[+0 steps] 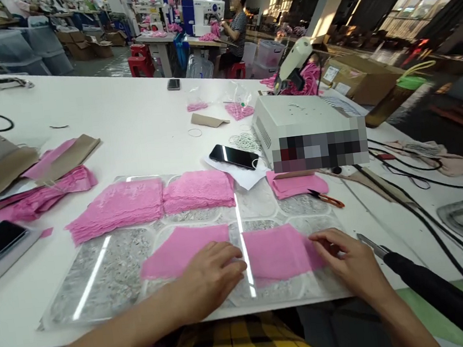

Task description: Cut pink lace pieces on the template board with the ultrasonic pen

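Note:
Two flat pink fabric pieces lie side by side on a clear plastic mat (105,282) in front of me. My left hand (213,273) rests over the lower right part of the left fabric piece (181,249), its fingers loosely stretched toward the gap between the two. At the right edge of the right fabric piece (274,252), my right hand (349,255) has thumb and forefinger curled together on the cloth. Behind them sit two stacks of pink lace pieces, a left lace stack (120,205) and a right lace stack (198,191).
A grey machine box (295,110) stands at the back right beside a black phone (233,156). Orange-handled snips (326,199) lie on folded pink cloth. A black-handled tool (396,266) and cables are right of my hand. Pink bundles (50,194) lie left.

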{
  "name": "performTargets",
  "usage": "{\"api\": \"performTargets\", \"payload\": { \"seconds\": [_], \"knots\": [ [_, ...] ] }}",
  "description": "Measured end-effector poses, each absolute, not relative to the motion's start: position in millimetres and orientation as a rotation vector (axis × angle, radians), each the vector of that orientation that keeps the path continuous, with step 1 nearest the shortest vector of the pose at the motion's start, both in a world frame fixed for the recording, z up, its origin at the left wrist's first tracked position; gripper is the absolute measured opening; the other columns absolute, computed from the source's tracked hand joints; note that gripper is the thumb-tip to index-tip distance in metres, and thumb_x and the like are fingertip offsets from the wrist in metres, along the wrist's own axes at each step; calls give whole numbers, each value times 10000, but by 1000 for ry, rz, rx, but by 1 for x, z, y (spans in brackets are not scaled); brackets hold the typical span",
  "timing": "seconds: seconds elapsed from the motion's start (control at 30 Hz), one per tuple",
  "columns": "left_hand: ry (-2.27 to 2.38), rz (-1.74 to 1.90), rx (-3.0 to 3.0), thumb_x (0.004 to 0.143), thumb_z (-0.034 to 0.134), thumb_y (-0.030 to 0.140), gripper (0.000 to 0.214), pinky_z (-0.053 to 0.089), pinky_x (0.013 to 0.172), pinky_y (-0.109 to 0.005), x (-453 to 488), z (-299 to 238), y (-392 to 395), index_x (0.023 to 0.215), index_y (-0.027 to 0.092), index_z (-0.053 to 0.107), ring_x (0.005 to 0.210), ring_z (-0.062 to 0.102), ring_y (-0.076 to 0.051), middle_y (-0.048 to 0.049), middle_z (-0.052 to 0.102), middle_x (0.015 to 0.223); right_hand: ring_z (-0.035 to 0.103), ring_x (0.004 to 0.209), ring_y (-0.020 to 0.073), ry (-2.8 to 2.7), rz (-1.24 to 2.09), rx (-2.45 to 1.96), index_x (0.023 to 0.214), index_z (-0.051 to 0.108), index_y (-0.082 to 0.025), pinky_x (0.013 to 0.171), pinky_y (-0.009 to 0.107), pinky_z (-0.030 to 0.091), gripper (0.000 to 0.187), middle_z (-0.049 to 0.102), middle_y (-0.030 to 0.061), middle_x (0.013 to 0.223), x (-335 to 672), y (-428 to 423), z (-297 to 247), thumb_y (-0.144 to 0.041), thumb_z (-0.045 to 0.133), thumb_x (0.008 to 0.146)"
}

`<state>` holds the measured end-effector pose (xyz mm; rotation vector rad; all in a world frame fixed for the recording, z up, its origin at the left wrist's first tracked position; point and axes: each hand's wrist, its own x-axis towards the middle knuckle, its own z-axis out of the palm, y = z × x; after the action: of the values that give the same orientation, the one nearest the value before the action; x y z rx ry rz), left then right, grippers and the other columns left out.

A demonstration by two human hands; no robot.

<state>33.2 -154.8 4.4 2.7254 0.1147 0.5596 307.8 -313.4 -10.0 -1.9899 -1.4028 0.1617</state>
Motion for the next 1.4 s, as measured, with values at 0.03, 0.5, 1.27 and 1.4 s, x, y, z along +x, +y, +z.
{"api": "performTargets", "payload": {
  "seconds": [0.03, 0.5, 1.27, 1.4],
  "knots": [
    [104, 529, 2710, 988, 480, 144, 171, 514, 827, -318, 42, 4, -157, 991, 153, 651, 915, 620, -187, -89, 669, 1012, 604, 587, 138, -1357, 178, -2024, 799, 701, -221, 545, 253, 496, 171, 691, 27, 753, 314, -315, -11, -324, 571, 841],
    [163, 385, 2410, 1013, 454, 214, 239, 544, 784, -252, 66, -1, -153, 926, 160, 670, 887, 627, -162, -81, 652, 971, 582, 599, 140, -1275, 325, -1983, 791, 695, -225, 565, 265, 481, 156, 656, 20, 728, 328, -320, -11, -300, 568, 841],
    [209, 380, 2424, 963, 539, 190, 168, 528, 945, -344, 70, 0, -157, 884, 160, 684, 1057, 634, -210, -111, 663, 1148, 526, 623, 145, -1558, 423, -2052, 717, 600, -213, 581, 275, 393, 173, 603, 10, 703, 324, -265, -17, -285, 498, 836],
    [152, 401, 2503, 984, 518, 212, 206, 524, 956, -369, 67, -3, -156, 1046, 163, 709, 1102, 630, -229, -130, 659, 1200, 539, 632, 148, -1567, 425, -2062, 741, 618, -218, 578, 274, 393, 164, 614, 10, 716, 322, -265, -15, -294, 503, 831]
  ]
}}
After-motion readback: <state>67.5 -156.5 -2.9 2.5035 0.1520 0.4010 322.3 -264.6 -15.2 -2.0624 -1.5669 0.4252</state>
